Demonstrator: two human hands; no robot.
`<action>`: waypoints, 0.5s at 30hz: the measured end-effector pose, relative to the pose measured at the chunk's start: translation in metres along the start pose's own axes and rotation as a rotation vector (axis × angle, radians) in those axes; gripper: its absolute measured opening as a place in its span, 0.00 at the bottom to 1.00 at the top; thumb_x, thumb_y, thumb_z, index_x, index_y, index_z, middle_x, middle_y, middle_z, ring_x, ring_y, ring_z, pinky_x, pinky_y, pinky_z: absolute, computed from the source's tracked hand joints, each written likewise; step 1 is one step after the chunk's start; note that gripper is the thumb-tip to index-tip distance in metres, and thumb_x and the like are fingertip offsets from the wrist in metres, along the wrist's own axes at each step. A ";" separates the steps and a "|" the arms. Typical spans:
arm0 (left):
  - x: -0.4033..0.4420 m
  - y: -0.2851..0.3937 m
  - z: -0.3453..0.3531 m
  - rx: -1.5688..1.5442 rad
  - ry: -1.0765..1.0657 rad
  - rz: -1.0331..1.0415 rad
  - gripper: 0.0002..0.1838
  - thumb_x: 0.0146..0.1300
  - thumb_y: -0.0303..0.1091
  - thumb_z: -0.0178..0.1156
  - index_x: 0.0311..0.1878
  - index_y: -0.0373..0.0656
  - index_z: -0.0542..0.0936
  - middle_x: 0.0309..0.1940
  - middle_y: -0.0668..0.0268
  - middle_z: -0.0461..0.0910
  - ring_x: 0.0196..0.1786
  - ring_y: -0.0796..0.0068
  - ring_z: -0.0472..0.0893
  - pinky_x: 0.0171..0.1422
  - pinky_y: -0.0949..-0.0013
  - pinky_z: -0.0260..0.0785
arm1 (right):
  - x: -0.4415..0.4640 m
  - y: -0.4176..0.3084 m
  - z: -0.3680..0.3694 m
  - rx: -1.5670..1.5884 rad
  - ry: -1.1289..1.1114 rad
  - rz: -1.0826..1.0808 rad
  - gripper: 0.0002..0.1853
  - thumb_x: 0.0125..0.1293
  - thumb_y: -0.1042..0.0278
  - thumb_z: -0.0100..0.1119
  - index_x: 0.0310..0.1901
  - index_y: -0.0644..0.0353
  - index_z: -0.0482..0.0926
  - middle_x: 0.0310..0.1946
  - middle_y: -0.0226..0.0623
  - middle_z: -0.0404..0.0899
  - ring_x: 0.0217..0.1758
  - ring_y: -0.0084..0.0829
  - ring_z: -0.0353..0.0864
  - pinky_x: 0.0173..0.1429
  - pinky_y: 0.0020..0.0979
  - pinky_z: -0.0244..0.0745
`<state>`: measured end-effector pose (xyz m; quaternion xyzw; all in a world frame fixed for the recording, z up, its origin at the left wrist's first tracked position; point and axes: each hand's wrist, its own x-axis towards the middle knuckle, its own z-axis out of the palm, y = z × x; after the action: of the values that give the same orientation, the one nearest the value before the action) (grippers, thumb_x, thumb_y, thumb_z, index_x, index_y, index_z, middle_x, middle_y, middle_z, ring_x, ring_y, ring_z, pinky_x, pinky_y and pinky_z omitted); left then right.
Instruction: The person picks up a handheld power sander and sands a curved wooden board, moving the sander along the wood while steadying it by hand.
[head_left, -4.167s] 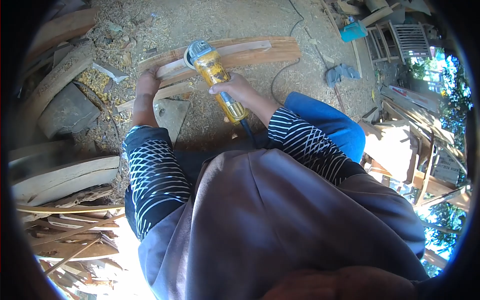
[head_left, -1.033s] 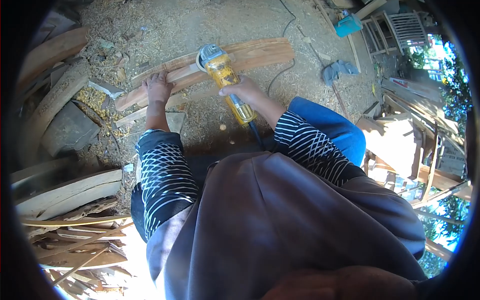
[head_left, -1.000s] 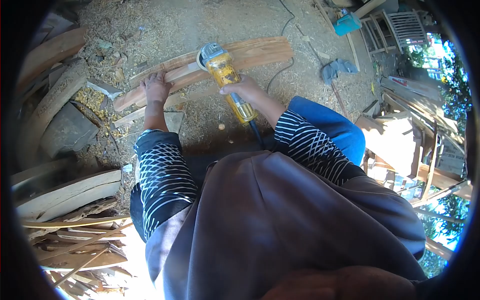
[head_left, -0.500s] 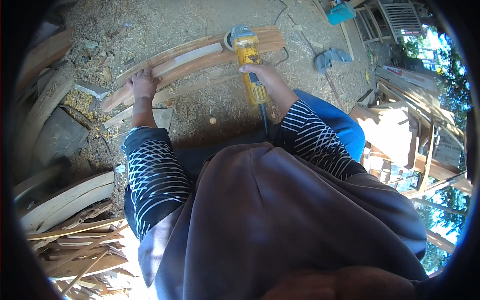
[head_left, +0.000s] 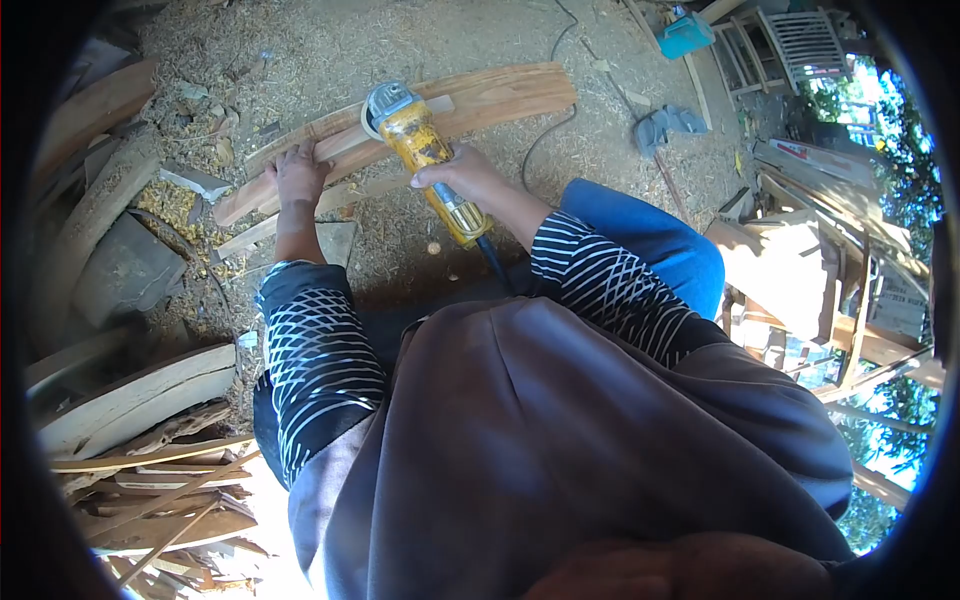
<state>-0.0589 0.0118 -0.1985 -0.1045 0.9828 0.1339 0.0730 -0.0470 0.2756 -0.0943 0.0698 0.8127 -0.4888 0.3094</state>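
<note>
My right hand [head_left: 468,178] is wrapped around the body of a yellow angle grinder [head_left: 412,135]. The grinder's head and disc are over a long, slightly curved wooden plank [head_left: 510,95] on the ground. A paler strip [head_left: 342,142] runs along the plank, and the disc's edge appears to meet it, though exact contact cannot be made out. Toward the plank's left end, my left hand [head_left: 298,178] grips the wood from above, its fingers bent over it. A thin wooden strip [head_left: 250,236] lies on the near side of the plank.
A dark power cord [head_left: 530,155] loops across the shaving-strewn ground. Wood offcuts [head_left: 165,480] are piled at lower left, near a curved timber [head_left: 150,400]. A grey cloth [head_left: 672,122], a teal container [head_left: 685,36] and a slatted wooden piece [head_left: 803,42] are at upper right.
The grinder in my right hand has moved left along the plank, toward my left hand, and now tilts more to the left. My left hand keeps its place on the wood.
</note>
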 end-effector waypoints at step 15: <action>0.002 0.003 -0.006 -0.020 -0.055 -0.031 0.29 0.51 0.48 0.62 0.58 0.56 0.72 0.55 0.63 0.74 0.62 0.61 0.67 0.70 0.47 0.41 | -0.024 0.004 -0.077 0.339 0.192 0.090 0.27 0.45 0.62 0.70 0.46 0.68 0.74 0.32 0.40 0.77 0.32 0.31 0.78 0.37 0.32 0.74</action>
<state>-0.0623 0.0129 -0.1928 -0.1170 0.9772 0.1454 0.1008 -0.0598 0.3467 -0.0584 0.2034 0.7407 -0.5953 0.2359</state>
